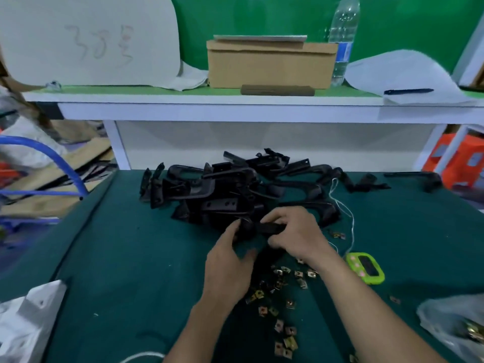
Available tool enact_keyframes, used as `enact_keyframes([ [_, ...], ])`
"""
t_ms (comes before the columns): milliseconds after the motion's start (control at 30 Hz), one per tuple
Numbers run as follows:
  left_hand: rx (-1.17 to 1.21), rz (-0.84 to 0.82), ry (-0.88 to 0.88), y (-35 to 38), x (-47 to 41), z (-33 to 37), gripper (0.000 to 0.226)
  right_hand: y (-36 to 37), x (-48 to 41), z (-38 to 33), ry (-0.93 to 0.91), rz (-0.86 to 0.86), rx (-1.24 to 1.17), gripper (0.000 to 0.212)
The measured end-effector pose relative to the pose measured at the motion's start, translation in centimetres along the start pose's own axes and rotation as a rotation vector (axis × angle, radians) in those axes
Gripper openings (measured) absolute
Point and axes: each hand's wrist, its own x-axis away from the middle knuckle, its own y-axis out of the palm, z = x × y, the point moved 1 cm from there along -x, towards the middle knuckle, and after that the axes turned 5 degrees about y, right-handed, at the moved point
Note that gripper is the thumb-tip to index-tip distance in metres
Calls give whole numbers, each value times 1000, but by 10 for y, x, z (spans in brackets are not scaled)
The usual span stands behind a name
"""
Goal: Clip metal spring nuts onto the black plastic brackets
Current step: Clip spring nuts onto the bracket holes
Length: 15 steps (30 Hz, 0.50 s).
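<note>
A black plastic bracket is held between both hands just in front of a large heap of black brackets on the green mat. My right hand grips the bracket's right end with curled fingers. My left hand holds its left end between thumb and fingers. Several brass-coloured metal spring nuts lie scattered on the mat below and between my forearms. Whether a nut sits on the held bracket is hidden by my fingers.
A green timer lies right of my right wrist, with white string beside it. A plastic bag of nuts sits at the right edge, a white bag at the lower left. A cardboard box and water bottle stand on the rear shelf.
</note>
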Motion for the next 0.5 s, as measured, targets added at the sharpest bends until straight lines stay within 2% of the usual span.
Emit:
enact_keyframes([
  [100, 440, -71, -95, 3, 1, 30, 26, -23, 30, 1, -21, -113, -362, 46],
  [133, 563, -39, -130, 4, 5, 39, 22, -26, 40, 4, -7, -60, -490, 49],
  [200, 685, 34, -184, 6, 13, 54, 28, -24, 57, 16, 43, 103, -613, 52],
  [300, 645, -91, -198, 19, 31, 66, 29, -9, 79, 30, 84, 117, -622, 63],
  [367, 714, -163, -231, 30, 44, 73, 27, -8, 88, 37, 96, 145, -588, 74],
  [433, 772, -85, -210, 38, 54, 77, 22, -9, 94, 44, 140, 220, -483, 89],
  [500, 777, 125, -213, 46, 59, 78, 19, -6, 102, 49, 210, 242, -380, 91],
])
